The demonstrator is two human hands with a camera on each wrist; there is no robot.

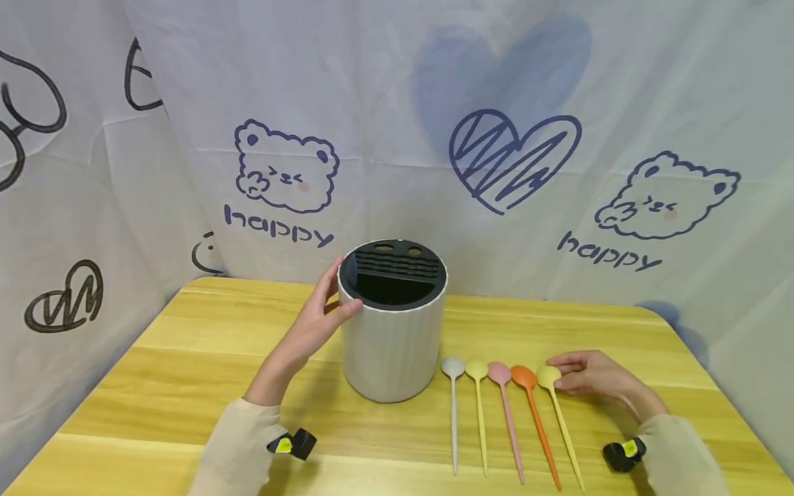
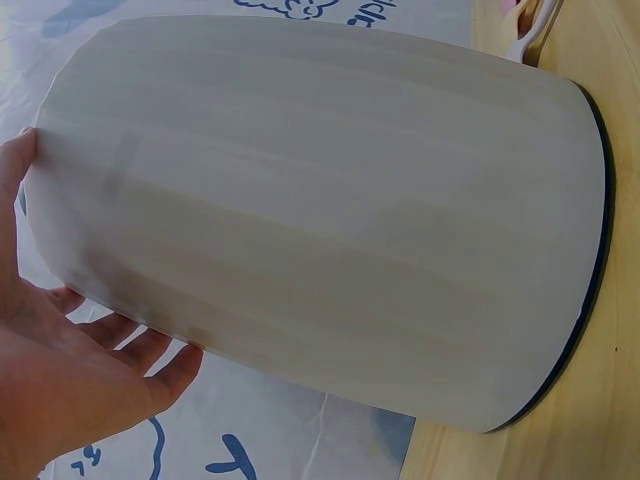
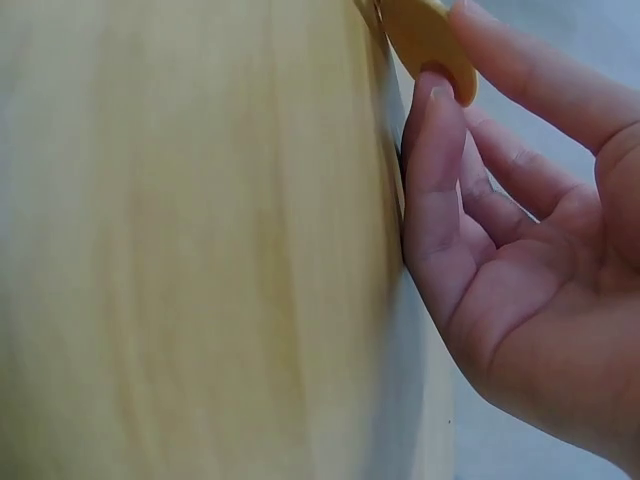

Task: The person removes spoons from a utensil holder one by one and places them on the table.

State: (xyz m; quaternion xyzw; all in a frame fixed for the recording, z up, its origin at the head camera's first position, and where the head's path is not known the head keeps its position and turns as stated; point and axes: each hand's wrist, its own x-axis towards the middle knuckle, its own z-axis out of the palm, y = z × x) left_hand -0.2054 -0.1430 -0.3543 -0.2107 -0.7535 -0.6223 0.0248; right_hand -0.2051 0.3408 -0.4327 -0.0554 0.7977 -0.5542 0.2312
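A pale, ribbed round utensil holder with a black slotted top stands upright on the table. My left hand grips its upper left side, thumb by the front rim and fingers round the far side. In the left wrist view the fingertips rest along the pale wall. My right hand pinches the round head of the rightmost yellow spoon. In the right wrist view, thumb and fingers meet at the edge of that yellow head. The spoon's handle points toward the front edge of the table.
Left of that spoon lie an orange spoon, a pink spoon, another yellow spoon and a grey spoon, heads away from me. The wooden table meets a printed white cloth behind.
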